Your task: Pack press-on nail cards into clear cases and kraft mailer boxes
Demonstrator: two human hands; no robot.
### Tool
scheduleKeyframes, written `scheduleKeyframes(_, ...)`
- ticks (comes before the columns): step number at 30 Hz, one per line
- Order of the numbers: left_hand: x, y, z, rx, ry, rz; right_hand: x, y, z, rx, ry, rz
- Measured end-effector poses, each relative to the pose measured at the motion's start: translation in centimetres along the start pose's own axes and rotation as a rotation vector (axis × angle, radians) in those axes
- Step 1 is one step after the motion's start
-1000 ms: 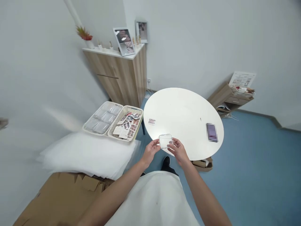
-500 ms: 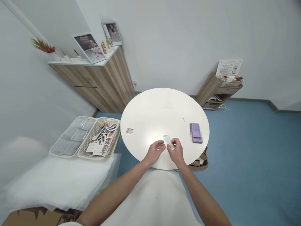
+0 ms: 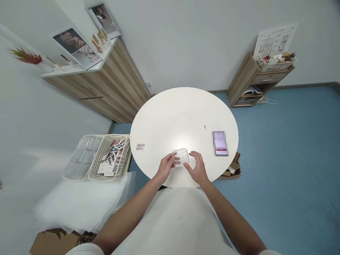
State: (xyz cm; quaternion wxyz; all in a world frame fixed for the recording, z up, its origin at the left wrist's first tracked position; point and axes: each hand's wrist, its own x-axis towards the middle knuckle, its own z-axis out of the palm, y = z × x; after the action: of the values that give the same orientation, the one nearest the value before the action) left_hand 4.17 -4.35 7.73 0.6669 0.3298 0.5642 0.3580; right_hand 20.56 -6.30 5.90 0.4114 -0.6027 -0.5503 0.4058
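A clear, flat plastic case [image 3: 182, 158] is over the near part of the white oval table [image 3: 159, 124]. My left hand [image 3: 166, 165] grips its left side, with some fingers visible through the plastic. Beside the right edge of the case is my right hand [image 3: 197, 168], its thumb and fingers apart. A small sheet of pink nail pieces [image 3: 140, 147] lies at the table's left side. On the right lies a purple, pixelated object [image 3: 220, 143], and a tiny dark item [image 3: 205, 127] is a little further back.
Left of the table stand a basket of printed cards [image 3: 92, 166] and a bin of clear packets [image 3: 84, 152]. A wooden cabinet [image 3: 124, 78] is behind at left, a small shelf unit [image 3: 243, 81] behind at right. A cardboard box [image 3: 237, 173] sits below the table's right edge.
The clear item, earlier tilted in my right hand, is now flat and held by my left. My right hand has opened beside it. The whole view has shifted slightly.
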Motion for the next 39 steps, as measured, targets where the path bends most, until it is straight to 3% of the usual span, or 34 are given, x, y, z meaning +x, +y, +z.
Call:
scheduleKeyframes(3,0.4,0.2,-0.1,0.022,-0.038,-0.007,1.0,0.4,-0.8,0.339,-0.131,0.247)
scheduleKeyframes(5,0.6,0.2,0.0,0.041,-0.059,-0.01,1.3,0.6,-1.0,0.467,-0.162,0.333)
scheduleKeyframes(10,0.6,0.2,0.0,0.148,-0.06,0.047,1.1,0.9,-1.0,0.573,-0.086,0.422)
scheduleKeyframes(17,0.1,1.3,-1.6,0.604,-0.078,0.298,0.7,0.5,-1.3,0.639,-0.09,0.448)
scheduleKeyframes(25,0.1,2.1,-1.2,0.591,-0.152,0.356,0.3,0.3,-0.9,0.651,-0.137,0.418)
scheduleKeyframes(31,0.1,1.5,-1.8,0.5,-0.173,0.284,0.3,0.7,-1.9,0.42,-0.161,0.226)
scheduleKeyframes(35,0.4,0.7,-2.6,0.479,-0.227,0.291,0.9,0.4,-2.1,0.267,-0.322,0.033)
scheduleKeyframes(39,0.4,0.4,-2.8,0.452,-0.273,0.293,1.2,0.0,-1.5,0.235,-0.43,-0.061)
